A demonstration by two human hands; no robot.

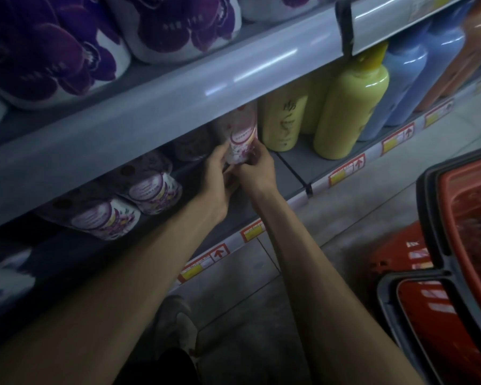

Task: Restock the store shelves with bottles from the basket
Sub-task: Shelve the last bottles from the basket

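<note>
A pink-and-white floral bottle [240,134] stands upright on the lower shelf [289,173], just left of the yellow bottles [347,107]. My left hand [217,168] grips its base from the left and my right hand [257,169] pinches its base from the right. Its top is hidden under the shelf above. The red basket [461,218] with a grey rim sits at the right edge.
Similar floral bottles [156,187] line the same shelf to the left. Blue bottles [408,76] and orange ones [467,54] stand further right. Purple-flowered packs [53,48] fill the upper shelf. A second red basket [433,323] lies below the first. Grey floor tiles run below.
</note>
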